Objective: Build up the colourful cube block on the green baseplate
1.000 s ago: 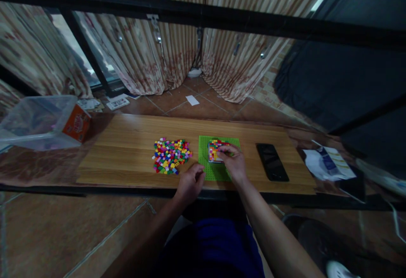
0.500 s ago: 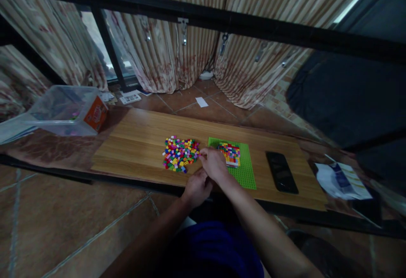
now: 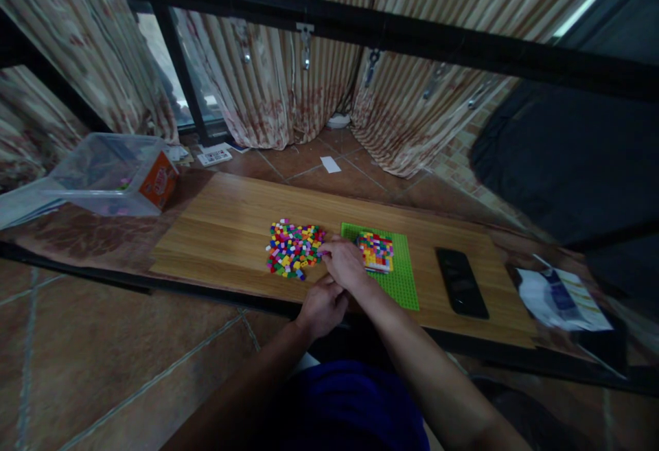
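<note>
My right hand (image 3: 344, 260) is pinched at the near right edge of a pile of small coloured toy bricks (image 3: 293, 248). A purple brick (image 3: 322, 253) shows at its fingertips. Just below it, my left hand (image 3: 323, 305) is curled closed near the table's front edge, touching or almost touching the right hand; whatever its fingers hold is hidden. To the right of my hands, a block of multicoloured bricks (image 3: 376, 252) stands on a green studded baseplate (image 3: 404, 279).
A black phone (image 3: 461, 283) lies right of the baseplate on the wooden board (image 3: 221, 224). At the far left stands a clear plastic box (image 3: 103, 176) with an orange label. A crumpled white and purple packet (image 3: 561, 300) lies at the right end.
The view has shifted slightly, so the scene sits a little further right. The purple brick shows more plainly at my right fingertips. My left hand stays closed below.
</note>
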The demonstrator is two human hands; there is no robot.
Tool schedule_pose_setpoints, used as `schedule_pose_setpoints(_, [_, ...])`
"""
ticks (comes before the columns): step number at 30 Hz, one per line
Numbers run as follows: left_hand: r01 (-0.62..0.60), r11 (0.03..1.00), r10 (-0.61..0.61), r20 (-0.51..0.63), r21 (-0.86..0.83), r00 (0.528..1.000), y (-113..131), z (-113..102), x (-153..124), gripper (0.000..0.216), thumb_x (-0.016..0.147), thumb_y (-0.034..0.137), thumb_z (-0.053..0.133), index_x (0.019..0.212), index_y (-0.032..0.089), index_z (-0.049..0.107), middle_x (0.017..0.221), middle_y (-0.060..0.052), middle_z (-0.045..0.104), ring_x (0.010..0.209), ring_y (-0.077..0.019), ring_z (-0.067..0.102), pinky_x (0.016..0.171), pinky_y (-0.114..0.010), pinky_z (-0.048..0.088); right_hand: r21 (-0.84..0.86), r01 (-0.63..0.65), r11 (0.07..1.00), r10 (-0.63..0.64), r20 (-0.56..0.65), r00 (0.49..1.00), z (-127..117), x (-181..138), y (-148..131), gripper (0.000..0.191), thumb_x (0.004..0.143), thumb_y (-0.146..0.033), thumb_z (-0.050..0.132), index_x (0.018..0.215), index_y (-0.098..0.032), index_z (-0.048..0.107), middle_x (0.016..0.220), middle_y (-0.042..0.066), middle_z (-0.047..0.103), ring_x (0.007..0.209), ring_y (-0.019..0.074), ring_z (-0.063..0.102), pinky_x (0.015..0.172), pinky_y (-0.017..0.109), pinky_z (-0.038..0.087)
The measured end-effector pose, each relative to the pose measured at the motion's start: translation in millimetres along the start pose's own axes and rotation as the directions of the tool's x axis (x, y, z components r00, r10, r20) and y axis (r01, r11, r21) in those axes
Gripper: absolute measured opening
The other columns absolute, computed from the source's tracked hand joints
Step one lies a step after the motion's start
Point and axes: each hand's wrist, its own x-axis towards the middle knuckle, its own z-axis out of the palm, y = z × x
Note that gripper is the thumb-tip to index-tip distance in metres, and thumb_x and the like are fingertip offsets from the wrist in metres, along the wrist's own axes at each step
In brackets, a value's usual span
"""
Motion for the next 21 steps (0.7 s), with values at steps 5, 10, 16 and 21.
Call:
schedule_pose_setpoints(5, [0.000,1.000,0.000,0.000,-0.002,1.000,5,-4,2,0.018,0.079,0.008,0.053,0.079,0.021,0.066,0.090,-0.005,0.067,0.088,-0.0179,0.063,0.083,-0.031,0.054,0.010,0.006,1.000,-0.007,0.067,0.998,-3,7,-1,0.017,0.085,-0.015,0.061,0.087,-0.025,0.076,0.097,0.004,0.068,0.093,0.0191,0.062,0.081,0.027,0.047])
schedule_pose_setpoints(10, [0.006,1.000,-0.006,0.007,0.003,1.000,6,-5,1,0.021,0.080,0.009,0.053,0.085,0.021,0.068,0.091,-0.006,0.069,0.089,-0.0186,0.064,0.084,-0.032,0.054,0.080,0.006,0.997,-0.007,0.023,1.000,-8,3,-8,0.020,0.091,-0.017,0.057,0.081,-0.023,0.074,0.092,0.005,0.066,0.090,0.0184,0.061,0.081,0.028,0.046])
schedule_pose_setpoints(16, [-0.023,0.999,0.023,-0.005,0.036,1.000,4,-4,1,0.024,0.082,0.009,0.052,0.095,0.021,0.068,0.096,-0.007,0.068,0.094,-0.0201,0.064,0.084,-0.033,0.054,0.312,0.002,0.950,0.056,-0.177,0.983,-24,-36,-5,0.024,0.095,-0.022,0.050,0.097,-0.025,0.074,0.096,0.004,0.068,0.091,0.0180,0.063,0.084,0.030,0.048])
schedule_pose_setpoints(21, [-0.008,0.997,0.006,0.034,0.072,0.999,6,-6,2,0.018,0.090,0.018,0.050,0.094,0.022,0.066,0.090,-0.005,0.065,0.087,-0.0163,0.064,0.078,-0.027,0.052,0.388,-0.070,0.919,0.209,-0.330,0.921,-38,-69,38,0.024,0.093,-0.027,0.051,0.096,-0.025,0.074,0.098,0.005,0.071,0.092,0.0203,0.065,0.086,0.035,0.050])
